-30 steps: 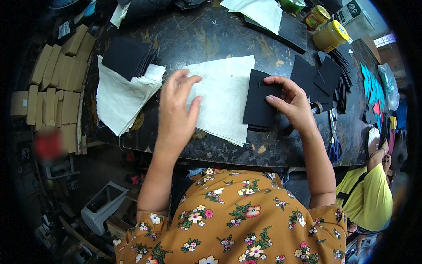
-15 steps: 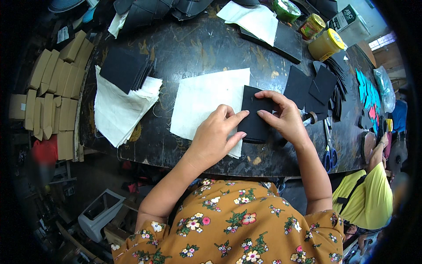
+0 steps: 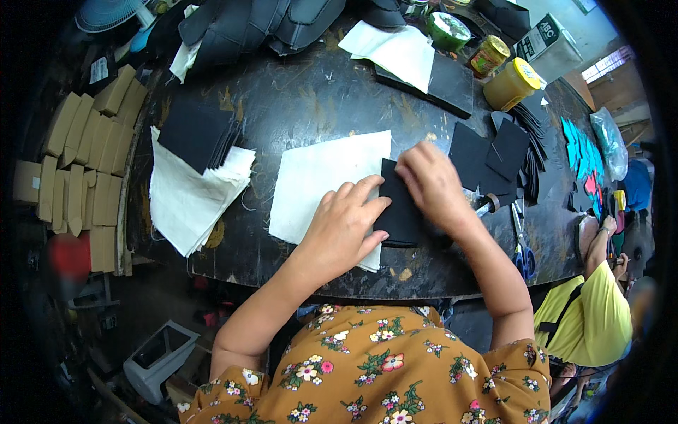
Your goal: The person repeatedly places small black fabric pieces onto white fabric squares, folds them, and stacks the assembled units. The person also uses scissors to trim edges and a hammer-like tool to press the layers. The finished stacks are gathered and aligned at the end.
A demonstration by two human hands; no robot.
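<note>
A black rectangular piece of fabric or thin sheet lies over the right side of a white cloth stack on the dark table. My left hand rests across the cloth, fingers stretched and apart, its fingertips and thumb touching the black piece's left edge. Above the upper right of that piece is my right hand, slightly blurred, with fingers curled in and pressed together. Whatever it may be pinching is hidden. Scissors with blue handles and a roll of tape lie right of my right forearm.
Left on the table, black sheets overlap white cloths. More black pieces lie right. Behind are jars, including a yellow one, and a cloth-topped black block. Cardboard boxes flank the table; a person in yellow sits right.
My right hand has lifted from lying spread on the black piece and curled its fingers above it. The left hand stays at the piece's edge. The whole view has shifted slightly.
</note>
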